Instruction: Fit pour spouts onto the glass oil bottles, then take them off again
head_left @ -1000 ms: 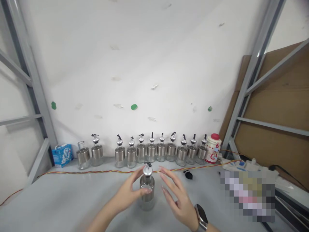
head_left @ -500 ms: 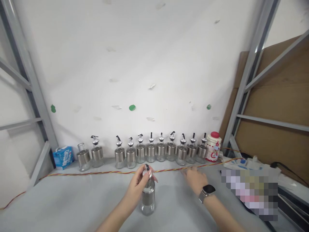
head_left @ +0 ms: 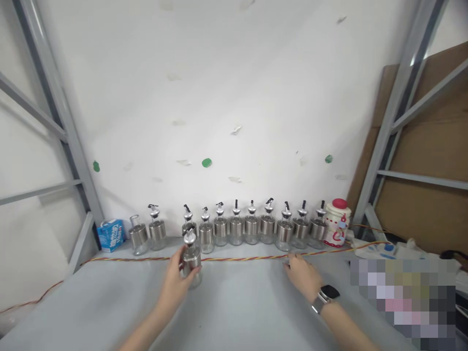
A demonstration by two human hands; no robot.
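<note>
Your left hand (head_left: pixel 174 280): fingers wrapped round spouted bottle (head_left: pixel 192 257), before back row (head_left: pixel 252 229). Your right hand (head_left: pixel 302 277): fingers curled at table (head_left: pixel 237 307) (grip hidden, can't tell). Leftmost bottle (head_left: pixel 139 238) yet unspouted; rest done.

Over my remote feed I see what looks like a makeshift workstation in a workshop or storeroom; I can't tell which. A plain grey tabletop (head_left: pixel 248 304) sits between grey steel uprights (head_left: pixel 60 112) with diagonal braces (head_left: pixel 83 241), much like storage racking. Behind it, I find torn tape scraps (head_left: pixel 236 130) and green stickers (head_left: pixel 206 162) on the white wall (head_left: pixel 219 97). Brown cardboard (head_left: pixel 435 117) stands beyond the right-hand frame. A twisted red-and-yellow wire (head_left: pixel 248 258) crosses the tabletop, and near-identical pourer bottles (head_left: pixel 236 230) line the wall like stock.
</note>
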